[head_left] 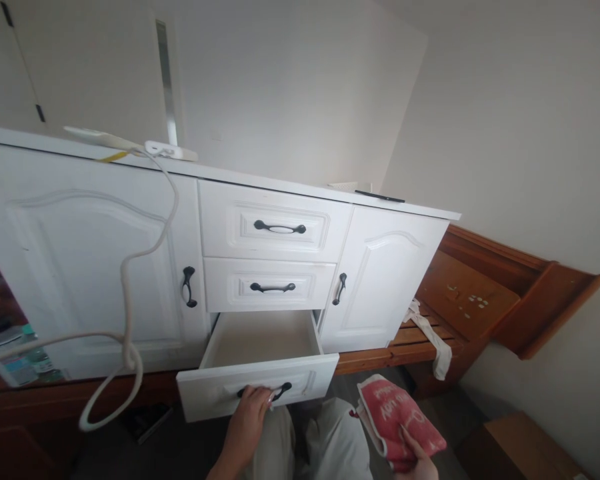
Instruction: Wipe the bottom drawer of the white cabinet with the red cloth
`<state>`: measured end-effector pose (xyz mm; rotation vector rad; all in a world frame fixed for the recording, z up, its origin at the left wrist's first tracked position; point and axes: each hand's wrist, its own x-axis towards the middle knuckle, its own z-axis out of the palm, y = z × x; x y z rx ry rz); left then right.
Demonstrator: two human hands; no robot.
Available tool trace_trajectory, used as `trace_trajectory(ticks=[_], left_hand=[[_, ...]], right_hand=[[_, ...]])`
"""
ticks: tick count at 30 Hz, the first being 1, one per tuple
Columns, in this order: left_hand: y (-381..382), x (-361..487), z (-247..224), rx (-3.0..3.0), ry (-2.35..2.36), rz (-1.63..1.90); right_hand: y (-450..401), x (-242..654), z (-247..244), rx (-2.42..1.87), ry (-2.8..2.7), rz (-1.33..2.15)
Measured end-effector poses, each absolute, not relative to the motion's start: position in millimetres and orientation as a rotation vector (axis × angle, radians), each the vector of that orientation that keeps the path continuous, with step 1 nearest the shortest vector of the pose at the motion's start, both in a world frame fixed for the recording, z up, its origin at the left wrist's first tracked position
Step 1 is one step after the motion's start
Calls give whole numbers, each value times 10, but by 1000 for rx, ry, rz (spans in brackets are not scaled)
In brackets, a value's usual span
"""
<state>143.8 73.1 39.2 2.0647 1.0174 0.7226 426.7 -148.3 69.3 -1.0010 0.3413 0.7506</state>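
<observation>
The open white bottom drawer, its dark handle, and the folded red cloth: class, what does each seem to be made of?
The open white bottom drawer: probably painted wood or board, with a smooth matt face and routed panel. Its dark handle: likely black metal, thin and slightly glossy, gripped by the left hand. The folded red cloth in the right hand: soft terry-like fabric.

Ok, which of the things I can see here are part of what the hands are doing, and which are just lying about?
In hand:
- left hand on the handle of the open bottom drawer
- right hand holding the folded red towel

Lying about:
- white cable hanging off the cabinet top
- white cloth strip on the wooden bench
- the upper drawers, shut
</observation>
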Motion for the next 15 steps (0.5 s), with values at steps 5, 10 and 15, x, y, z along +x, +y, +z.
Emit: trace_trajectory(ticks=[5, 10, 15], left_hand=[[545, 1371, 441, 2101, 1015, 677], [410, 1290, 171, 2190, 1045, 651], [388, 1194, -158, 2377, 944, 609]], right_hand=[[-1421, 4163, 865, -969, 296, 782], [-1276, 4048, 1151, -935, 120, 911], [-1005, 3881, 1540, -908, -88, 886]])
